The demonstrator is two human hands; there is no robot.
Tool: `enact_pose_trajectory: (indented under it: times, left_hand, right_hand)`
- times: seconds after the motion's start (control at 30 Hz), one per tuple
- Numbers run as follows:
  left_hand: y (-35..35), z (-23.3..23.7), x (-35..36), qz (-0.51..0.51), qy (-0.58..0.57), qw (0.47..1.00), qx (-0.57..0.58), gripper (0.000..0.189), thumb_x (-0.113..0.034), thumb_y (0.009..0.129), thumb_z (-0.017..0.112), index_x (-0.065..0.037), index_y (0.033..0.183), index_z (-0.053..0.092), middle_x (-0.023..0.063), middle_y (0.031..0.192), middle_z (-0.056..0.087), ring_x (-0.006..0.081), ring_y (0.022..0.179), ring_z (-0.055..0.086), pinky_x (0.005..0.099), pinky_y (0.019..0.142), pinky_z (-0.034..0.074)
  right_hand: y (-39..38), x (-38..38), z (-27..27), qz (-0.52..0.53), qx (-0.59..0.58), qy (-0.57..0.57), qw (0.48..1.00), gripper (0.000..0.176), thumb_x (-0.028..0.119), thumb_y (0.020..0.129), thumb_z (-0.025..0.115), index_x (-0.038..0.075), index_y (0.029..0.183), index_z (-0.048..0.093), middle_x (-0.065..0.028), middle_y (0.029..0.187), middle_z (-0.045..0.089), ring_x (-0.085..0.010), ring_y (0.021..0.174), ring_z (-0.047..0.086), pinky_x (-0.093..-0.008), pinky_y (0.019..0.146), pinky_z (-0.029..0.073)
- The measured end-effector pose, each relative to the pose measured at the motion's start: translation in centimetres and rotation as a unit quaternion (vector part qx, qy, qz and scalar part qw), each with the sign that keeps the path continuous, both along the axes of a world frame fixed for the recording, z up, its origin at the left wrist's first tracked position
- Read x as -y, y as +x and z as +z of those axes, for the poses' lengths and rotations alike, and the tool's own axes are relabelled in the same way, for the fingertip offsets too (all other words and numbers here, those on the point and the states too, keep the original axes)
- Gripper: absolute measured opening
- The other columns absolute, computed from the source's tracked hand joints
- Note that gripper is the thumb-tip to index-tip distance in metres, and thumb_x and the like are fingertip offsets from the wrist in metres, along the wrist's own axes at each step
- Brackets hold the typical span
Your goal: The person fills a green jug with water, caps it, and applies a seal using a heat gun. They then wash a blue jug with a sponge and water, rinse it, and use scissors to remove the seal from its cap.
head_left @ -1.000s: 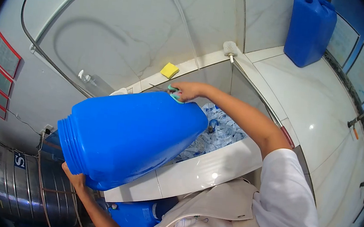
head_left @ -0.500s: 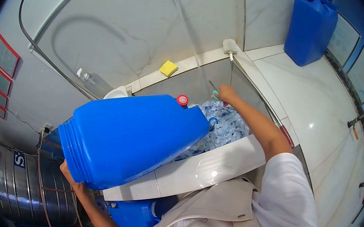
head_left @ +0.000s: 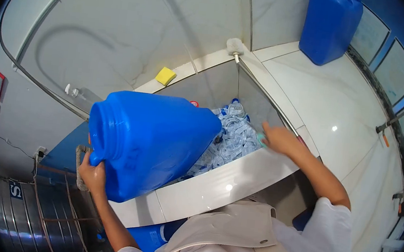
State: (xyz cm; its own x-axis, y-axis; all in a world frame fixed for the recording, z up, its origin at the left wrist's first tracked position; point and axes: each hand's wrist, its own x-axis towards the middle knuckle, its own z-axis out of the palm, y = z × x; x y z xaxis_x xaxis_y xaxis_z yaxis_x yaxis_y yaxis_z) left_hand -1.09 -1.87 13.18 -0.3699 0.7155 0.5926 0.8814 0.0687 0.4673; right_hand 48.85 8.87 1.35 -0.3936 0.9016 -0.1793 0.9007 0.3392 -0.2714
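Observation:
A large blue plastic water jug [head_left: 161, 136] lies tilted across the white tiled ledge [head_left: 204, 197], its narrow end over the basin. Part of a red cap [head_left: 194, 104] shows behind its upper edge. At the jug's lower left, my left hand [head_left: 93, 171] grips its base by the moulded handle. My right hand [head_left: 279, 138] is closed, above the basin's right side and apart from the jug. It holds a small tool with a teal handle [head_left: 260, 140]; the rest is hidden or blurred. Below lies a heap of clear plastic pieces with blue bits [head_left: 235, 134].
A yellow sponge [head_left: 166, 76] and a long-handled brush [head_left: 235, 47] rest on the basin's rim. Another blue jug [head_left: 331, 29] stands on the tiles at upper right. A pump bottle [head_left: 79, 94] and curved metal pipe [head_left: 4, 39] are left, above a steel tank [head_left: 18, 210].
The jug has turned, bringing its base into view and its red cap mostly out of sight. My left hand has shifted up its base. My right hand has moved toward me with the teal-handled tool.

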Motion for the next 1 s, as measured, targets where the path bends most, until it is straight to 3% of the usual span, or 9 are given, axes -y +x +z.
enact_pose_trajectory:
  times: [0.2,0.3,0.4,0.5,0.57,0.67,0.73,0.8,1.0]
  left_hand:
    - [3.9,-4.6,-5.5,0.053,-0.123,0.990,0.036,0.021,-0.021,0.070,0.068,-0.004,0.079,0.060,0.0185,0.072,0.062,0.0372,0.069,0.061,0.0428,0.062,0.044]
    - [6.5,-7.1,-8.2,0.057,-0.172,0.982,0.057,0.028,-0.029,0.071,0.069,-0.006,0.085,0.060,0.0193,0.080,0.063,0.0406,0.076,0.060,0.0464,0.066,0.045]
    - [8.9,-9.3,-11.0,0.022,-0.242,0.962,0.126,0.035,-0.031,0.071,0.072,-0.006,0.093,0.061,0.0177,0.085,0.065,0.0372,0.082,0.063,0.0452,0.070,0.047]
    - [9.3,-14.9,-14.7,-0.010,-0.257,0.953,0.163,0.042,-0.030,0.071,0.074,-0.003,0.099,0.061,0.0167,0.088,0.067,0.0331,0.082,0.065,0.0427,0.071,0.048]
    - [10.0,-17.0,-16.4,-0.057,-0.275,0.919,0.275,0.045,-0.027,0.070,0.075,0.002,0.101,0.060,0.0197,0.089,0.067,0.0325,0.082,0.065,0.0415,0.072,0.049]
    - [11.2,-18.5,-18.2,-0.062,-0.286,0.895,0.337,0.044,-0.024,0.070,0.076,0.004,0.099,0.059,0.0214,0.088,0.066,0.0325,0.081,0.065,0.0415,0.071,0.049]
    - [12.3,-16.5,-18.1,-0.055,-0.286,0.870,0.399,0.044,-0.027,0.073,0.074,0.006,0.097,0.059,0.0237,0.086,0.065,0.0366,0.080,0.065,0.0436,0.071,0.049]
    - [12.4,-17.7,-19.5,-0.050,-0.247,0.932,0.260,0.048,-0.034,0.076,0.070,0.009,0.093,0.060,0.0246,0.082,0.065,0.0400,0.079,0.064,0.0463,0.071,0.048]
    - [13.5,-11.9,-22.0,-0.118,-0.308,0.937,0.113,0.050,-0.042,0.077,0.067,0.005,0.095,0.063,0.0261,0.094,0.064,0.0400,0.089,0.062,0.0460,0.078,0.048]
  right_hand:
    - [3.2,6.1,-3.7,0.000,0.081,0.059,0.995,0.013,0.006,0.080,0.049,0.000,0.090,0.055,-0.0215,0.078,0.056,-0.0334,0.065,0.063,-0.0421,0.060,0.053]
    - [1.5,0.5,-1.3,0.116,0.075,-0.088,0.987,0.021,0.013,0.081,0.053,-0.004,0.085,0.062,-0.0286,0.098,0.059,-0.0403,0.074,0.062,-0.0459,0.069,0.052]
    - [-5.2,-9.2,5.1,0.084,-0.184,-0.087,0.975,0.031,0.023,0.087,0.050,-0.003,0.074,0.062,-0.0188,0.066,0.062,-0.0323,0.064,0.063,-0.0434,0.061,0.048]
    - [-14.1,-19.9,6.7,0.037,-0.399,0.006,0.916,0.022,0.014,0.086,0.049,0.000,0.072,0.058,-0.0078,0.063,0.060,-0.0172,0.059,0.059,-0.0308,0.056,0.048]
    - [-19.0,-23.5,7.4,-0.071,-0.585,-0.242,0.770,0.017,0.007,0.086,0.048,-0.002,0.076,0.059,-0.0110,0.071,0.061,-0.0191,0.062,0.060,-0.0302,0.061,0.053]
    - [-21.7,-26.8,5.6,-0.065,-0.469,-0.289,0.832,0.014,0.002,0.085,0.047,-0.006,0.082,0.059,-0.0157,0.080,0.062,-0.0224,0.065,0.062,-0.0314,0.065,0.056]
    - [-21.7,-27.1,5.4,-0.089,-0.498,-0.312,0.804,0.014,-0.003,0.083,0.046,-0.008,0.085,0.059,-0.0158,0.081,0.063,-0.0227,0.068,0.064,-0.0311,0.063,0.057]
    - [-20.3,-26.2,6.4,-0.038,-0.474,-0.394,0.787,0.015,-0.004,0.083,0.046,-0.008,0.087,0.060,-0.0166,0.082,0.063,-0.0226,0.070,0.065,-0.0300,0.065,0.058]
    - [-20.4,-26.1,8.4,-0.027,-0.421,-0.384,0.821,0.015,0.002,0.085,0.048,-0.007,0.086,0.060,-0.0158,0.083,0.063,-0.0219,0.070,0.066,-0.0303,0.067,0.058]
